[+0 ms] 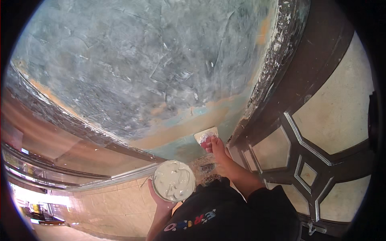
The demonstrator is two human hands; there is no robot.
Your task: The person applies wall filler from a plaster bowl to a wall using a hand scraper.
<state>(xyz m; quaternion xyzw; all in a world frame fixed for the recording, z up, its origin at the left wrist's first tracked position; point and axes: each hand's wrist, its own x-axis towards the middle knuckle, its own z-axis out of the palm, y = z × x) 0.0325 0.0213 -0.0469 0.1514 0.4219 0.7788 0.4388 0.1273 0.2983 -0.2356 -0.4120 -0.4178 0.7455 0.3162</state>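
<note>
My left hand (pixel 160 197) is closed around a round tub of pale, creamy paste (pixel 173 180) at the bottom centre. My right hand (pixel 217 146) grips a wide scraper with a red part and a light, paste-smeared blade (pixel 204 131), which is at the lower part of the wall (pixel 161 60). That wall is mottled grey, with bare orange and pale blue-green bands along its lower edge.
A worn, flaking dark frame (pixel 276 44) edges the wall at the right, beside a brown panelled door (pixel 333 104) with a handle (pixel 315 229). Brown boarding (pixel 60 144) borders the left side. A tiled surface (pixel 104 205) and a bright opening (pixel 28 197) lie at the lower left.
</note>
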